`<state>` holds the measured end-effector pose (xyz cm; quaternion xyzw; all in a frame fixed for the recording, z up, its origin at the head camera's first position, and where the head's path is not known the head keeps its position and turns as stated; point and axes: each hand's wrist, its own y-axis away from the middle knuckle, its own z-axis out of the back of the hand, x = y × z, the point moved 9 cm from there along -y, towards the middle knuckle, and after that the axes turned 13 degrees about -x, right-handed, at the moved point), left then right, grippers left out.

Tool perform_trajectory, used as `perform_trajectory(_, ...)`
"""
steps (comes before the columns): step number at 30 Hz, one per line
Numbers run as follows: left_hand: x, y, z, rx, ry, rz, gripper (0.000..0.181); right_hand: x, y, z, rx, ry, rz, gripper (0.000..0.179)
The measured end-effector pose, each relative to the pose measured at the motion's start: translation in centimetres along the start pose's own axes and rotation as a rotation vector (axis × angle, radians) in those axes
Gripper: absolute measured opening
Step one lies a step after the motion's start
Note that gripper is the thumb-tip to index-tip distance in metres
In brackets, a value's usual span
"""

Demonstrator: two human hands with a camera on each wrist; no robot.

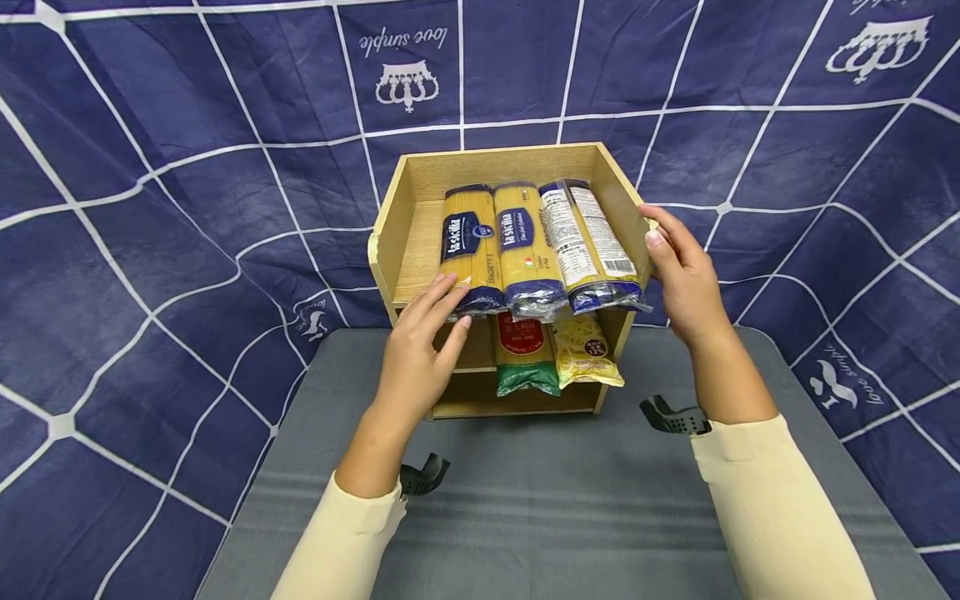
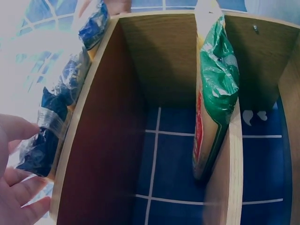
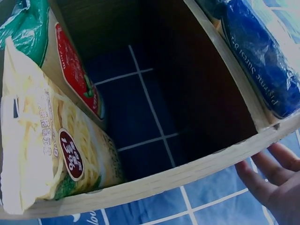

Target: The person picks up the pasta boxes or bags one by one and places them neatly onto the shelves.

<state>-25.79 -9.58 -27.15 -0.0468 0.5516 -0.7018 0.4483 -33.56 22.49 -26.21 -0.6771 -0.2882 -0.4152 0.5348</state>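
Note:
Three packs of la sicilia pasta lie side by side on the top shelf of a small wooden rack. The left spaghetti pack and middle pack show blue front labels; the right pack has its white printed back upward. My left hand has its fingers extended at the front end of the left pack, fingertips touching its blue wrapper. With fingers slightly bent, my right hand touches the outside of the rack's right side panel, next to the right pack.
On the shelf below, a red-labelled pasta pack with a green end and a yellow noodle pack stick out in front. The rack stands on a grey-covered table, with blue white-lined cloth behind and at both sides.

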Motion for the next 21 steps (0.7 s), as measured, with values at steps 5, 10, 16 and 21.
perform_trajectory(5, -0.2, 0.6, 1.3, -0.074, 0.01, -0.003, 0.047, 1.0, 1.1, 1.0, -0.056, 0.213, 0.118, 0.044)
perform_trajectory(10, 0.0, 1.6, 3.2, -0.197, 0.035, 0.021, 0.044, 1.4, 3.0, 2.0, -0.099, 0.115, 0.165, 0.041)
perform_trajectory(16, 1.2, 3.2, 5.1, -0.291, 0.087, 0.049, 0.023, 1.7, 5.5, 3.1, -0.125, 0.073, 0.263, 0.033)
perform_trajectory(21, 2.7, 5.0, 5.6, -0.268, 0.063, 0.019, 0.017, 0.9, 7.8, 4.3, -0.13, 0.238, 0.322, 0.028)
